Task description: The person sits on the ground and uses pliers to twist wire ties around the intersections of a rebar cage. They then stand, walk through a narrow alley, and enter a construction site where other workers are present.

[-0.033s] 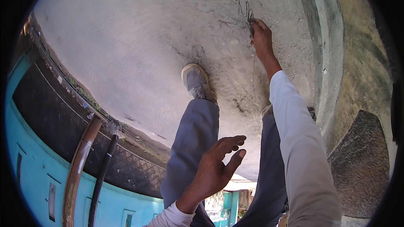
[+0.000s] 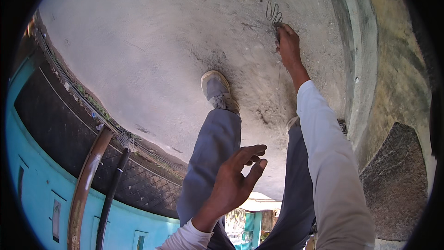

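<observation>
A thin dark cord [image 2: 269,13], loosely looped, lies against the pale concrete ground and runs up to the top of the view. My right hand [image 2: 288,44] is stretched out far and pinches the near end of its loops; a small dark piece shows at the fingertips, its kind hidden. A fainter line of cord hangs or lies below that hand. My left hand [image 2: 233,176] is held in front of my left leg, thumb apart from half-bent fingers, with nothing in it and well away from the cord.
My left shoe [image 2: 216,87] stands on rough concrete [image 2: 138,51]; my right shoe is partly hidden by my sleeve. A raised kerb [image 2: 356,55] and stained wall run along the right. At lower left are a turquoise wall [image 2: 34,166], a rusty pole [image 2: 88,180] and a black pipe [image 2: 113,194].
The cord's loops have shifted slightly to the right along with my right hand. My left hand has moved a little to the left.
</observation>
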Available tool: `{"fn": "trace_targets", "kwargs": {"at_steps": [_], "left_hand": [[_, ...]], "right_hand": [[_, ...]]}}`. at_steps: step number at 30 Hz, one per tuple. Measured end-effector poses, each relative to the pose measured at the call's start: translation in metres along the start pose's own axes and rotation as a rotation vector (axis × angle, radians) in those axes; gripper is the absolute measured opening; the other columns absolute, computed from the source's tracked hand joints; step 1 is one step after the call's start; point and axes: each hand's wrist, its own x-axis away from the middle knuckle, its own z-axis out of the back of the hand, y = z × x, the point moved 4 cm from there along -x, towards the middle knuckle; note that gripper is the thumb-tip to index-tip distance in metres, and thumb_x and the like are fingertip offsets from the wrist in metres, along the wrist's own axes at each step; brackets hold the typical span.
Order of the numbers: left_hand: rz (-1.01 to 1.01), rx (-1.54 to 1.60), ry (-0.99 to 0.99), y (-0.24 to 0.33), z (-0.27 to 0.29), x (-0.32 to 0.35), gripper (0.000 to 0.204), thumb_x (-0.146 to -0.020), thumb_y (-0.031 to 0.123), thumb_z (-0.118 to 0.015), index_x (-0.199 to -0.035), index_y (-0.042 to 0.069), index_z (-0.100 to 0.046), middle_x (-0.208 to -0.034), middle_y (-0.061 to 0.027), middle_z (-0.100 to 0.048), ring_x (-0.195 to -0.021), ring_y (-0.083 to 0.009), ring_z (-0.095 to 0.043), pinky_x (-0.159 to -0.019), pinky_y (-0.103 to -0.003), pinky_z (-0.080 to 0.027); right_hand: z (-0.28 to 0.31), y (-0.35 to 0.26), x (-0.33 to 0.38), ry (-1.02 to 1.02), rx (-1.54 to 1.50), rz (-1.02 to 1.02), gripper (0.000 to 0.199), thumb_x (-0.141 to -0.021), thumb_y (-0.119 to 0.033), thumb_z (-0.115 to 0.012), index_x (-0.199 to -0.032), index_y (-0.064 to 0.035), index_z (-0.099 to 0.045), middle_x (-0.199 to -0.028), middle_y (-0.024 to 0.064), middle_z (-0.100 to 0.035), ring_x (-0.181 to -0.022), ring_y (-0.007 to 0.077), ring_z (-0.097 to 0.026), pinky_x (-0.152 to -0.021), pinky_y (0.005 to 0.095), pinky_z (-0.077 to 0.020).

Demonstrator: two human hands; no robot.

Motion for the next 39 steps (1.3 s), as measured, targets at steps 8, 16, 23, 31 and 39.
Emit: {"fn": "trace_targets", "kwargs": {"at_steps": [8, 16, 23, 31, 39], "left_hand": [[-0.241, -0.037, 0.399, 0.058, 0.071, -0.272, 0.061, -0.095, 0.043, -0.056, -0.13, -0.006, -0.053, -0.125, -0.0248, -0.06, -0.114, -0.0332, -0.058, -0.096, -0.04, -0.046], [-0.188, -0.557, 0.545, 0.028, 0.064, -0.367, 0.031, -0.087, 0.028, -0.06, -0.11, 0.01, -0.071, -0.117, -0.0172, -0.066, -0.111, -0.0411, -0.06, -0.097, -0.041, -0.048], [-0.257, -0.967, 0.557, -0.032, 0.094, -0.421, 0.044, -0.087, 0.031, -0.058, -0.127, 0.017, -0.062, -0.141, -0.0151, -0.048, -0.131, -0.0381, -0.042, -0.106, -0.049, -0.04], [-0.093, -1.091, 0.325, -0.058, 0.078, -0.447, 0.051, -0.086, 0.033, -0.057, -0.133, 0.012, -0.056, -0.147, -0.0201, -0.037, -0.135, -0.0406, -0.034, -0.109, -0.05, -0.035], [-0.029, -0.903, 0.305, -0.051, 0.101, -0.442, 0.051, -0.085, 0.03, -0.055, -0.13, 0.006, -0.057, -0.144, -0.0227, -0.04, -0.134, -0.0423, -0.035, -0.11, -0.046, -0.036]], "right_hand": [[0.013, -0.035, 0.006, 0.029, 0.199, 0.159, 0.029, -0.09, -0.022, -0.057, -0.109, -0.0025, -0.068, -0.085, 0.0095, -0.068, -0.078, 0.0169, -0.061, -0.074, 0.031, -0.0467], [0.094, -0.006, 0.033, 0.04, 0.594, 0.095, 0.045, -0.097, -0.042, -0.046, -0.102, -0.001, -0.064, -0.097, 0.0258, -0.065, -0.095, 0.0446, -0.06, -0.083, 0.0459, -0.0454], [0.232, 0.077, 0.152, 0.031, 0.61, -0.251, 0.051, -0.101, -0.046, -0.042, -0.099, 0.0017, -0.061, -0.083, 0.0172, -0.062, -0.078, 0.0299, -0.057, -0.076, 0.0429, -0.0433], [0.326, 0.16, 0.282, 0.169, 0.547, -0.447, 0.048, -0.103, -0.043, -0.036, -0.093, -0.0011, -0.058, -0.069, 0.0092, -0.046, -0.061, 0.0215, -0.043, -0.059, 0.0371, -0.036], [0.269, 0.101, 0.289, 0.134, 0.375, -0.555, 0.047, -0.103, -0.042, -0.037, -0.105, -0.0019, -0.062, -0.061, 0.0022, -0.045, -0.052, 0.0105, -0.041, -0.051, 0.0334, -0.0352]]}}
